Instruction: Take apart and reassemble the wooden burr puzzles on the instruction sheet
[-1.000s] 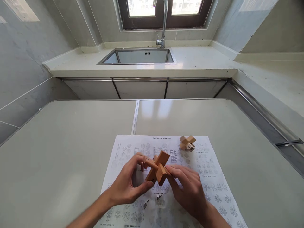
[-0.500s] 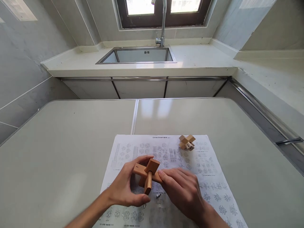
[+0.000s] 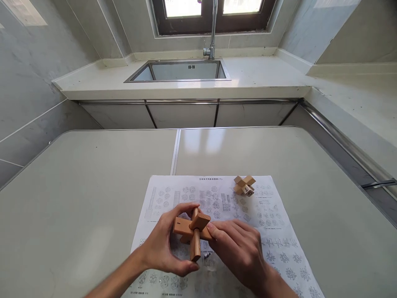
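A reddish-brown wooden interlocking puzzle (image 3: 192, 228) of crossed bars is held above a printed sheet. My left hand (image 3: 167, 242) curves round its left side, index finger at the top end of the upright bar and thumb at the lower end. My right hand (image 3: 240, 248) pinches the right end of the crosswise bar between thumb and curled fingers. Beneath both hands lies the white sheet (image 3: 186, 188), covered in small puzzle diagrams. On its far right part stands a smaller, pale wooden puzzle (image 3: 245, 186) with black figures on one face.
The sheet lies on a large pale table (image 3: 93, 182) with a seam down its far half. Beyond it are a counter (image 3: 263, 74) with a sink (image 3: 186, 80), a faucet (image 3: 211, 45) and a window (image 3: 212, 27). Walls stand left and right.
The brown puzzle has turned slightly in my hands: its upright bar now stands straighter, with the lower end further down. My left thumb has moved down with it.
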Demonstrator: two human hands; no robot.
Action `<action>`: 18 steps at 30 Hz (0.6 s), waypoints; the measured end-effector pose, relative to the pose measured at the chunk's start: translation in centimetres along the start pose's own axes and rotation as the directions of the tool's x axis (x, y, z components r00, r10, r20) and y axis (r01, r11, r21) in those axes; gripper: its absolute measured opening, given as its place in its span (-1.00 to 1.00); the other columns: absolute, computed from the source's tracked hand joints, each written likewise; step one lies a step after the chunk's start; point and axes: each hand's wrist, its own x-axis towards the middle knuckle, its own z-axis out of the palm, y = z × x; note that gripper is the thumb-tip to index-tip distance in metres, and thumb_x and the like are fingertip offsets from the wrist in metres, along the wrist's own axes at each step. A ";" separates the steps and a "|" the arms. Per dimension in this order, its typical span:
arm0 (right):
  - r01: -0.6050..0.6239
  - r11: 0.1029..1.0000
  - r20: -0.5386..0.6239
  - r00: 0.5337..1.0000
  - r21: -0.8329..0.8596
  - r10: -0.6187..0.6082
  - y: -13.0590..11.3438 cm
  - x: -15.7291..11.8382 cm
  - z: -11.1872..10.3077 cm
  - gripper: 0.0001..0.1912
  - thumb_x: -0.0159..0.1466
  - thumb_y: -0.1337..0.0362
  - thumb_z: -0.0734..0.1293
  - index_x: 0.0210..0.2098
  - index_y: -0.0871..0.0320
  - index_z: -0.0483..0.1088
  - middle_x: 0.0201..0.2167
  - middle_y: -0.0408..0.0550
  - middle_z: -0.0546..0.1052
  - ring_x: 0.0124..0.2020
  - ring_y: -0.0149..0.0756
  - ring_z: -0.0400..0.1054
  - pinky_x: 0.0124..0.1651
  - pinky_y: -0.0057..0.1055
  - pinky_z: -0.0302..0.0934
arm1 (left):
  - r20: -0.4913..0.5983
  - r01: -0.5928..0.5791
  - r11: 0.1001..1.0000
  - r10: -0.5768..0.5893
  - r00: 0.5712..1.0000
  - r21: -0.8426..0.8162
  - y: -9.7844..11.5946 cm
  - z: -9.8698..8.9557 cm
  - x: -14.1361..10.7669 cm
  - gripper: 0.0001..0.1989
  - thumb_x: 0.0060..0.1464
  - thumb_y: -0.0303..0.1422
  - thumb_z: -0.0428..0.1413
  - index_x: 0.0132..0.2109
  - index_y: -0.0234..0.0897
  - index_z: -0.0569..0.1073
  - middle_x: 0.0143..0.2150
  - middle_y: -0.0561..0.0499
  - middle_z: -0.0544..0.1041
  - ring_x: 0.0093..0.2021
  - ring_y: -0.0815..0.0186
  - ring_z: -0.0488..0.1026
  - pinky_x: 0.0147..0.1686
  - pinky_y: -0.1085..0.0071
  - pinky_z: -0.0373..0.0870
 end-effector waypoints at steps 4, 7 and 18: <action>-0.027 0.999 -0.012 1.000 0.017 0.028 0.0 -0.2 0.4 -0.69 0.40 0.52 0.36 0.07 0.13 0.42 -0.28 0.02 0.72 -0.35 -0.21 0.62 -0.29 -0.34 0.37 | -0.001 -0.005 1.000 0.005 1.000 -0.012 0.0 0.1 0.1 -0.04 -0.19 -0.21 0.41 0.36 -0.11 0.27 0.05 -0.13 0.53 -0.03 0.01 0.54 0.03 0.10 0.47; -0.124 0.977 0.024 0.992 0.173 0.122 0.0 0.0 0.4 -0.74 0.38 0.54 0.33 -0.03 0.09 0.42 -0.27 -0.03 0.69 -0.39 -0.28 0.58 -0.34 -0.39 0.36 | -0.015 -0.038 0.999 0.037 0.999 -0.024 0.3 0.3 0.2 -0.05 -0.20 -0.28 0.38 0.37 -0.10 0.25 0.07 -0.12 0.51 0.01 0.00 0.53 0.07 0.08 0.45; -0.733 0.116 0.626 0.643 0.671 0.442 0.2 0.7 -0.5 -0.66 0.49 -0.04 0.30 -0.08 0.13 0.41 -0.53 -0.23 0.42 -0.54 -0.40 0.33 -0.41 -0.43 0.30 | -0.039 -0.092 0.986 0.098 0.994 0.142 1.0 0.5 0.0 0.04 -0.31 -0.56 0.32 0.37 0.00 0.23 0.24 -0.14 0.46 0.13 -0.03 0.50 0.15 0.04 0.48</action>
